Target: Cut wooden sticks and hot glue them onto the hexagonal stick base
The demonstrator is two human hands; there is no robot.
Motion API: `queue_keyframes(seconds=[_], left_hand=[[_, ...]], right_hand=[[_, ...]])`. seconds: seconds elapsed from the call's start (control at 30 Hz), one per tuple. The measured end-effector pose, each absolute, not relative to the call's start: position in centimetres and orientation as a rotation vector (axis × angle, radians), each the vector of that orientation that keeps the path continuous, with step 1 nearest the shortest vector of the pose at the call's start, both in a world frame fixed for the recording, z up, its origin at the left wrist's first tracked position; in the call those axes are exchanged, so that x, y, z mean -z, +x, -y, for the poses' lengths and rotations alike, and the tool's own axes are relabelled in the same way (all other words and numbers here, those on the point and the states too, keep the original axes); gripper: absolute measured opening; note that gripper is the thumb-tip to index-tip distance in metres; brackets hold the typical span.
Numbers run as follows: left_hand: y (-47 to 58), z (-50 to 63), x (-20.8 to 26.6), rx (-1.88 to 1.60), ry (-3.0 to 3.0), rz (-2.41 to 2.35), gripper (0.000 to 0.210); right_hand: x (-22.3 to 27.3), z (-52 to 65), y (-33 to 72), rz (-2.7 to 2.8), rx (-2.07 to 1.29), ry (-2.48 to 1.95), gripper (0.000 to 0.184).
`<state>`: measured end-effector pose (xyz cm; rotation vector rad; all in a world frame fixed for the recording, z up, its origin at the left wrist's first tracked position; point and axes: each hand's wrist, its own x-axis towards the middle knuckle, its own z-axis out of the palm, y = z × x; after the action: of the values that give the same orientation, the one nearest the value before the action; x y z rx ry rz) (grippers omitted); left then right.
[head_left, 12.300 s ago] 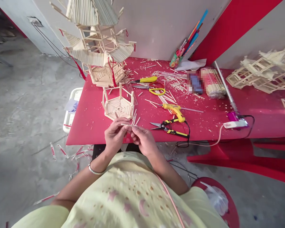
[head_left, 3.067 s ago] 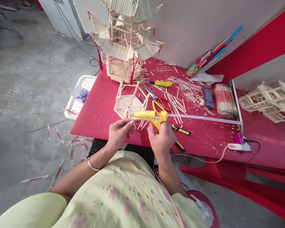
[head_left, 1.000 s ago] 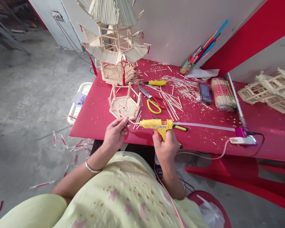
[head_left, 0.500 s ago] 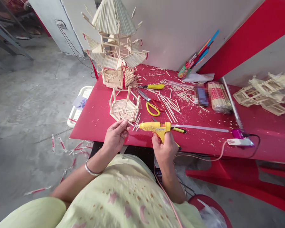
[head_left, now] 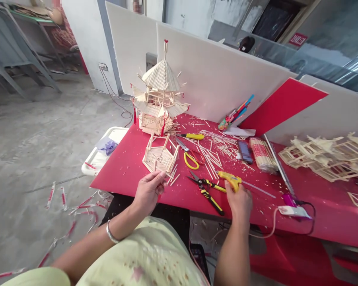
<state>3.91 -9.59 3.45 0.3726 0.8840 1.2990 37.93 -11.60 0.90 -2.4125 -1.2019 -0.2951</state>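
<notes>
My left hand (head_left: 149, 191) is closed in a pinch on a thin wooden stick (head_left: 168, 174), mostly hidden by the fingers. Just beyond it lies a hexagonal stick base (head_left: 159, 158) with short upright posts. Over to the right, my right hand (head_left: 239, 198) grips a yellow glue gun (head_left: 231, 180) low at the tabletop, its nozzle pointing left. A clear glue stick (head_left: 261, 190) juts from the gun's back. Black-and-yellow pliers (head_left: 207, 192) lie between my hands, partly beside the gun.
A stick pagoda (head_left: 161, 103) stands at the back of the red table (head_left: 116, 174). Scissors (head_left: 191, 157), a yellow-handled cutter (head_left: 193, 136) and loose sticks (head_left: 209, 159) lie in the middle. To the right are a bundle of sticks (head_left: 262, 155), a power strip (head_left: 294, 211) and another stick model (head_left: 325, 155).
My right hand has carried the glue gun right, away from my left hand, and down to the tabletop. The pliers are now uncovered. My left hand keeps its pinch. The view has tilted up.
</notes>
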Motion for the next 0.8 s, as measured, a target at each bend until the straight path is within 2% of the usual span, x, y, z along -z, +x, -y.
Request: queue_keyframes(seconds=[0.07, 0.1, 0.13, 0.27, 0.33, 0.5, 0.7, 0.8], left_hand=[[4.1, 9.7, -3.7, -1.298, 0.375, -0.888, 0.043], [4.2, 9.8, -3.8, -1.293, 0.383, -0.89, 0.044], [4.3, 9.9, -3.8, -1.289, 0.39, -0.89, 0.044], [5.1, 9.9, -4.0, -1.289, 0.418, -0.864, 0.043], [5.5, 9.9, -4.1, -1.3, 0.429, -0.846, 0.04], [5.7, 9.8, -3.8, -1.357, 0.422, -0.792, 0.033], [5.7, 9.5, -3.2, -1.396, 0.451, -0.795, 0.029], [5.8, 9.3, -3.1, -1.411, 0.451, -0.787, 0.029]], right_hand=[[-1.3, 12.4, 35.3, 1.157, 0.442, -2.156, 0.059], [-1.6, 13.0, 33.1, 1.157, 0.4, -1.986, 0.051], [-1.9, 13.7, 30.4, 1.169, 0.246, -1.817, 0.043], [-2.7, 15.1, 19.1, 1.252, -0.748, -1.386, 0.025], [-2.6, 14.7, 15.4, 1.059, -1.002, -1.268, 0.024], [-2.1, 12.8, 12.3, 0.649, -1.172, -1.055, 0.023], [-2.1, 11.9, 11.5, 0.52, -1.192, -0.99, 0.031], [-2.1, 11.6, 11.4, 0.499, -1.193, -0.962, 0.029]])
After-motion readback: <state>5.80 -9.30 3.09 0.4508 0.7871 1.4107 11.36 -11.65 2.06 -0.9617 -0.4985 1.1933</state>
